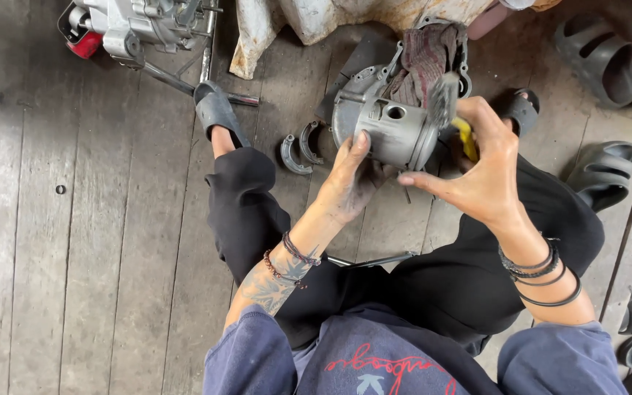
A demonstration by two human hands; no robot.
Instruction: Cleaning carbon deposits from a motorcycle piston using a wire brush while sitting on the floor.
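A grey metal engine casing [388,126] with a round barrel end stands between my knees, with a dirty reddish rag [424,57] stuffed in its top. My left hand [349,181] grips the casing from below, fingers grimy. My right hand [483,172] holds a brush with a yellow handle [466,137]. The bristle head [444,99] of the brush is blurred and lies against the casing's rim. I sit on a wooden plank floor [96,241] in black trousers.
Two curved brake shoes [298,148] lie on the floor left of the casing. An engine block [140,25] with a red part sits at the top left. Dark sandals [601,62] lie at the right. A metal rod [374,260] lies under my legs.
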